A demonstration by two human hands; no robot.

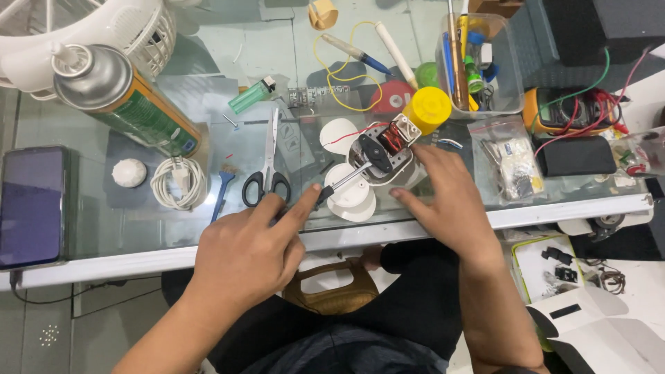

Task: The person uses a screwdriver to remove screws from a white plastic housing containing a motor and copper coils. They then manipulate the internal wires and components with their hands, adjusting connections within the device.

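Note:
My left hand (253,246) holds a small screwdriver (344,181) whose shaft points up and right into a little white motor unit (379,154) with a copper coil and a black part on top. My right hand (443,201) rests on the glass table (228,228) just right of the motor, its thumb and fingers touching the white housing. White round plastic pieces (350,201) lie under and beside the motor. A yellow cap (427,109) sits at its upper right.
Black-handled scissors (267,176), a green lighter (251,95), a spray can (121,97), a coiled white cable (178,181), a phone (31,206), a clear tool bin (478,66), a multimeter with leads (575,111) and small bags of parts (509,163) crowd the table.

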